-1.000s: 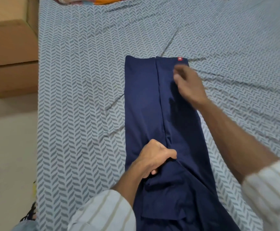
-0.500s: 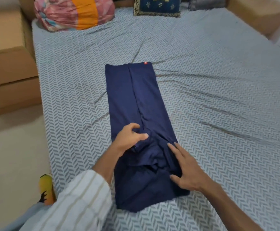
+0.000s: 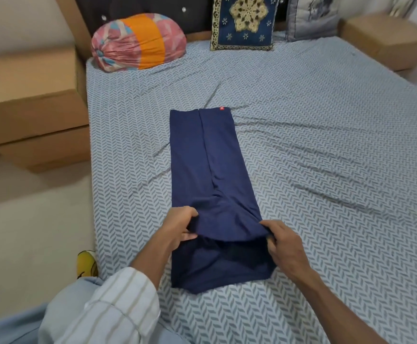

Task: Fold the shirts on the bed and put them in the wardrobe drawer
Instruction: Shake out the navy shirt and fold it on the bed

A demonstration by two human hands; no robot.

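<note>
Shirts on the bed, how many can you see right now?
1: a navy shirt folded into a long strip mid-bed, its near end pinched by the left hand and right hand. Others may lie out of view.

No readable text, number or brand found. Only sign: small red tag (image 3: 221, 109) at far right corner of folded navy shirt (image 3: 210, 170), white mark on it too small to be read. Star and flower motifs on blue cushion (image 3: 244, 21) are ornament, not lettering.
</note>
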